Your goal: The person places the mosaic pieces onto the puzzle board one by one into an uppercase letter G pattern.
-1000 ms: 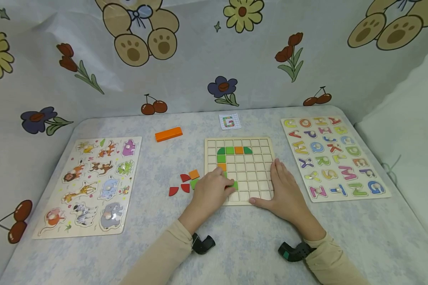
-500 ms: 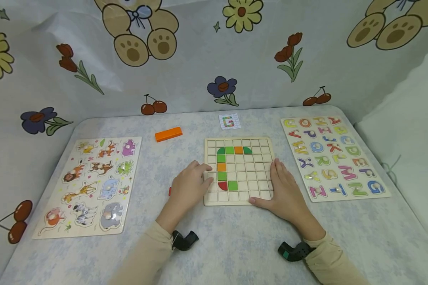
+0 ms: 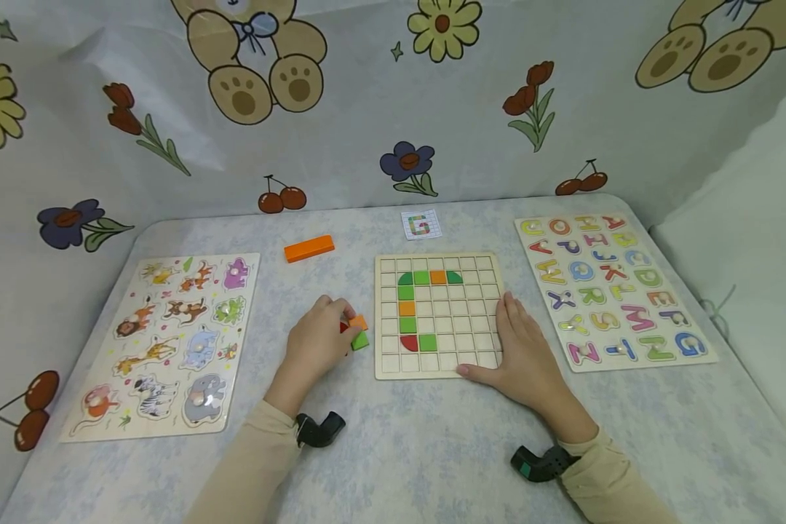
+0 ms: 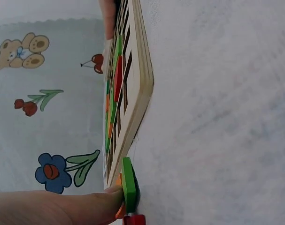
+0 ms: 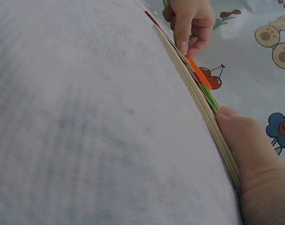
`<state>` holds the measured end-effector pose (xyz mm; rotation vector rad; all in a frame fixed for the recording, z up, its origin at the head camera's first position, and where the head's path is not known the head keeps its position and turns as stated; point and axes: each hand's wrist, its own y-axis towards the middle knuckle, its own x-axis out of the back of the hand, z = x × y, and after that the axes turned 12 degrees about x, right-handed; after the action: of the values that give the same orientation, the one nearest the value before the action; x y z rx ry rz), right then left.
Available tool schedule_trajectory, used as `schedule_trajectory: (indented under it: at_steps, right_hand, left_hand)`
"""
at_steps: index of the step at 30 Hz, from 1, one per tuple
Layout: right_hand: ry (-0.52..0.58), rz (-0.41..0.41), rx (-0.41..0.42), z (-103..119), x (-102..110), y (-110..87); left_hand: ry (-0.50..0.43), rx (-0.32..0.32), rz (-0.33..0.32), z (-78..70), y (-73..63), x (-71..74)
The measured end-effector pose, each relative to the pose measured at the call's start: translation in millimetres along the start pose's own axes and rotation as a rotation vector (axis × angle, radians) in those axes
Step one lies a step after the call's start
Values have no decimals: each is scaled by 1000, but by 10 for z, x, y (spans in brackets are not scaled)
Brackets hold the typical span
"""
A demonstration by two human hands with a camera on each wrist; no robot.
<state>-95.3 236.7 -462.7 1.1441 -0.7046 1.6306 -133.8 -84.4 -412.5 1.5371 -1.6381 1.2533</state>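
My left hand (image 3: 317, 340) is down over the loose tiles left of the board, index finger and thumb bent toward them. Just past its fingertips lie an orange square tile (image 3: 360, 321) and a green square tile (image 3: 360, 340). A red tile shows partly under the fingers; the hand covers the rest, and whether they pinch a tile is hidden. In the left wrist view a fingertip meets the green tile (image 4: 129, 185). My right hand (image 3: 527, 353) rests along the right edge of the wooden grid board (image 3: 458, 364), its thumb on the near edge. Green, orange and red tiles sit in its cells.
Behind the board lies a small pattern card (image 3: 422, 225) with a G shape. An orange bar (image 3: 309, 249) lies at the back left. An animal puzzle board (image 3: 170, 349) is on the left, a letter puzzle board (image 3: 616, 291) on the right.
My left hand has let go of a red quarter-round tile in the board's lower left and moved left to the loose tiles. My right hand has stayed at the board's edge.
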Motion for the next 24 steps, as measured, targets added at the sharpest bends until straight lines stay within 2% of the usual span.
schedule_trajectory:
  at_steps: [8, 16, 20, 24]
  right_hand:
    - [-2, 1, 3, 10, 1, -1]
    - [4, -3, 4, 17, 1, -1]
    - [5, -1, 3, 13, -2, 1]
    - [6, 1, 0, 7, -4, 4]
  left_hand:
    - [-28, -49, -27, -18, 0, -19]
    - [-87, -66, -57, -57, -15, -2]
    - [-155, -74, -39, -162, -57, 11]
    - [-195, -106, 9, -346, -127, -23]
